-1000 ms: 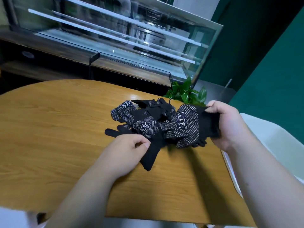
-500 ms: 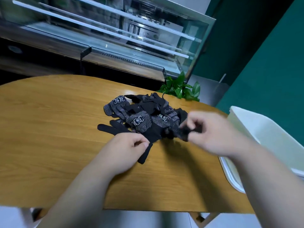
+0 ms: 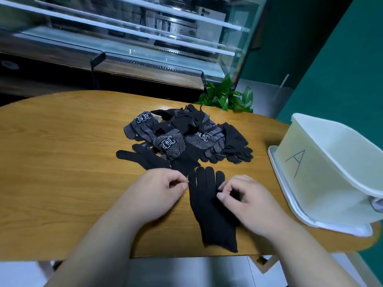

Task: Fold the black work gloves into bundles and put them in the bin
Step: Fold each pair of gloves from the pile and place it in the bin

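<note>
Black glove (image 3: 209, 208) flat, fingers away; glove pile (image 3: 182, 139) behind; white bin (image 3: 306, 183) right.

We see one black glove (image 3: 207, 210) flat on the wooden table (image 3: 62, 162) near the glove pile (image 3: 182, 139), left hand (image 3: 157, 193) curled beside it, right hand (image 3: 246, 201) pinching it, white bin (image 3: 323, 179) at right.

One oval wooden table (image 3: 62, 162) carries one black knit work glove (image 3: 209, 208) laid flat by itself and one tangled pile of black dotted-palm work gloves (image 3: 182, 139); the gloves in the pile overlap, so their number cannot be counted. Also in view: one white plastic bin (image 3: 323, 183) marked "A", one green leafy plant (image 3: 226, 96), one glass display case (image 3: 145, 38), and two bare hands, the left hand (image 3: 153, 195) and the right hand (image 3: 248, 201).
</note>
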`<act>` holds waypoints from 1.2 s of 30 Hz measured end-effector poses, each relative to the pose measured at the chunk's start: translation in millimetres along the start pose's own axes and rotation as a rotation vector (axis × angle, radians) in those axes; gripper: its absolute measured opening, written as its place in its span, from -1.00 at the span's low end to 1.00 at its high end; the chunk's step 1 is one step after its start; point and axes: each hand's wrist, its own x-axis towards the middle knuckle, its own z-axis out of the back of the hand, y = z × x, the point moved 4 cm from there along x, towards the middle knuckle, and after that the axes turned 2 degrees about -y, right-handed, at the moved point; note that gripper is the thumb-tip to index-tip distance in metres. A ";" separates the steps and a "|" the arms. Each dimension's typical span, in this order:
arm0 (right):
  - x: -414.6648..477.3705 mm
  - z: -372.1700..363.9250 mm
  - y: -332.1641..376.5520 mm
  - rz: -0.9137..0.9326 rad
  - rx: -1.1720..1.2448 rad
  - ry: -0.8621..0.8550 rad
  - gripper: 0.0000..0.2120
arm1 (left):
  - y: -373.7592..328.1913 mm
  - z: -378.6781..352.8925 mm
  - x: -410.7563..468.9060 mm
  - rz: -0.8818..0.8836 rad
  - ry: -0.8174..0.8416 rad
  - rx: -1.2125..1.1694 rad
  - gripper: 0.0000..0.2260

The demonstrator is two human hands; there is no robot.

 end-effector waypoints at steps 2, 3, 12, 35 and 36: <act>-0.6 -6.7 -13.0 -0.057 -0.055 -0.056 -0.85 | -1.1 -2.7 -0.7 -0.030 -0.023 0.055 -0.93; -2.1 -10.6 -16.8 -0.062 -0.063 -0.056 -0.86 | -1.0 -3.1 -0.6 -0.043 -0.042 0.080 -0.95; 1.6 -30.5 -1.3 0.031 -0.127 0.235 -0.45 | 11.6 -12.8 1.9 -0.004 -0.153 0.347 -0.67; 0.7 -14.6 -9.7 -0.010 0.144 -0.087 -0.83 | 23.1 7.2 1.0 0.084 -0.317 0.355 -0.76; 1.8 -12.7 -11.3 -0.025 0.155 -0.140 -0.87 | 23.2 12.2 1.2 0.102 -0.323 0.240 -0.75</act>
